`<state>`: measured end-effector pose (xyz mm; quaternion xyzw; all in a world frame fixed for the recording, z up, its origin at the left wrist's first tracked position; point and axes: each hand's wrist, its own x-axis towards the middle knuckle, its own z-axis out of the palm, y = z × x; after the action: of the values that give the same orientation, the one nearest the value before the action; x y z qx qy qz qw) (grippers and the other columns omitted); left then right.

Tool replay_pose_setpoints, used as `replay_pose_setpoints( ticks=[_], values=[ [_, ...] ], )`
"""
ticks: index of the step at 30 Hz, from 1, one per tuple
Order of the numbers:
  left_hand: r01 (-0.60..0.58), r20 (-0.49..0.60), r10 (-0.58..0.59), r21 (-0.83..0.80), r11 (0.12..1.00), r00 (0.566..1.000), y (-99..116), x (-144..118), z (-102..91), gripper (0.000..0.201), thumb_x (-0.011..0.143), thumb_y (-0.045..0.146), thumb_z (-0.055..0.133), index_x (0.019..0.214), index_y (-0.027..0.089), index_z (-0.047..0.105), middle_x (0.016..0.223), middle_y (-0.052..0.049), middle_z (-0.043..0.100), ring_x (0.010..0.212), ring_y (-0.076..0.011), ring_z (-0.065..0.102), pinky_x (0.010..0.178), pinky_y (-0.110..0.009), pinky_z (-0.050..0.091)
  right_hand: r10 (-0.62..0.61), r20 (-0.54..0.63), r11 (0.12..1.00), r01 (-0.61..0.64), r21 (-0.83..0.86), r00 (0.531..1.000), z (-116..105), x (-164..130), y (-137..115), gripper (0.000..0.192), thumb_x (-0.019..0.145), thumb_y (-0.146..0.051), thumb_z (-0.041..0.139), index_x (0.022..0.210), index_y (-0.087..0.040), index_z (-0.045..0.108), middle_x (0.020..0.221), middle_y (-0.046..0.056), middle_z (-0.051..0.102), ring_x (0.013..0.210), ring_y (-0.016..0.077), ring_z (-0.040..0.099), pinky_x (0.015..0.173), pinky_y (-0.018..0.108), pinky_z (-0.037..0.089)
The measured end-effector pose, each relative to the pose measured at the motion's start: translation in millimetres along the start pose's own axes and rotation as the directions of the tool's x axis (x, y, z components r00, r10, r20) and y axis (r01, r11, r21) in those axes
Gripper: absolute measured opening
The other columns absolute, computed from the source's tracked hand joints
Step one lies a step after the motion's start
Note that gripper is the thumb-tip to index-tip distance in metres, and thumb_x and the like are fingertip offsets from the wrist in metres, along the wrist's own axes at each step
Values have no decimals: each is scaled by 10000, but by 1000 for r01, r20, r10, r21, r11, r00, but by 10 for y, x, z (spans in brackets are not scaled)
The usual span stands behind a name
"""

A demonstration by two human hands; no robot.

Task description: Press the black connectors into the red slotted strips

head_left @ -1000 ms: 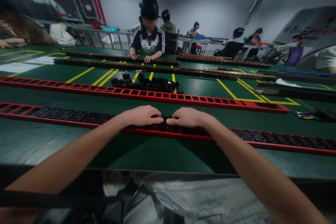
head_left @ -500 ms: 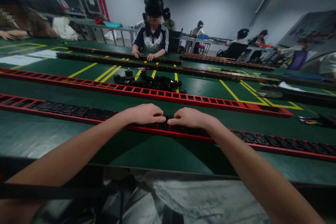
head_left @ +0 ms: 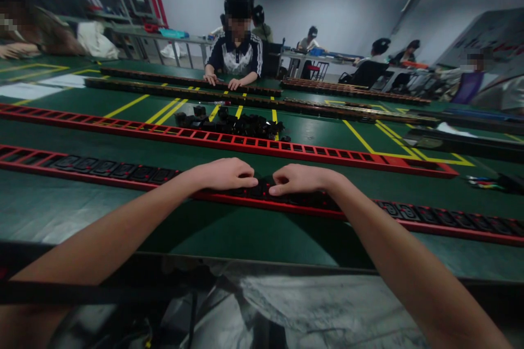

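Note:
A long red strip (head_left: pixel 429 217) filled with black socket modules runs across the green table close to me. My left hand (head_left: pixel 223 173) and my right hand (head_left: pixel 301 178) lie palm down on its middle, fingertips nearly meeting. Both press on a black socket module (head_left: pixel 262 190) seated in the strip. Fingers are curled over it, so what lies beneath them is hidden. A second red strip (head_left: pixel 229 143) with empty slots lies parallel, farther out.
A pile of loose black socket modules (head_left: pixel 233 122) sits beyond the second strip. Dark strips (head_left: pixel 184 92) lie farther back, where a person in a dark striped top (head_left: pixel 236 57) works opposite me. Other people sit at the sides. Coloured wires (head_left: pixel 485 181) lie at right.
My right hand has shifted slightly right, widening the small gap between the fingertips. The view has tilted a little; both hands stay pressed on the strip.

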<state>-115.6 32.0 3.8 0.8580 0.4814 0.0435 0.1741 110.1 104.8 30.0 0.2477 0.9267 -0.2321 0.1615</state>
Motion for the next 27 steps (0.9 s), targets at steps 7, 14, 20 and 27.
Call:
replay_pose_setpoints(
  ticks=[7,14,20,27],
  values=[
    [-1,-5,1,-4,1000,1000,5,-3,-3,441,943,528,392,803,183,628,793,-32,616,707,-155,535,623,-278,330,36,30,996,-39,83,999,-14,28,44,542,768,-718,562,737,-177,582,646,-26,505,572,106,418,536,273,253],
    [-8,-5,8,10,1000,1000,-17,8,15,458,948,549,371,832,190,631,825,-34,631,732,-161,546,629,-277,325,34,15,989,-35,143,999,15,64,87,541,733,-718,601,705,-179,569,623,-38,488,567,103,409,531,272,248],
    [-21,-6,21,3,1000,1000,-25,7,21,461,948,555,365,819,193,620,812,-34,624,724,-160,543,636,-280,327,5,29,995,-8,102,1000,-7,41,68,519,807,-684,536,730,-172,565,659,-25,500,589,107,426,540,266,256],
    [-21,-20,21,3,1000,1000,2,-2,2,452,946,549,372,815,195,621,801,-33,619,711,-160,531,627,-285,321,24,35,994,-27,108,999,-17,54,72,515,801,-680,547,740,-169,576,658,-24,491,580,106,412,536,263,263]
  ],
)
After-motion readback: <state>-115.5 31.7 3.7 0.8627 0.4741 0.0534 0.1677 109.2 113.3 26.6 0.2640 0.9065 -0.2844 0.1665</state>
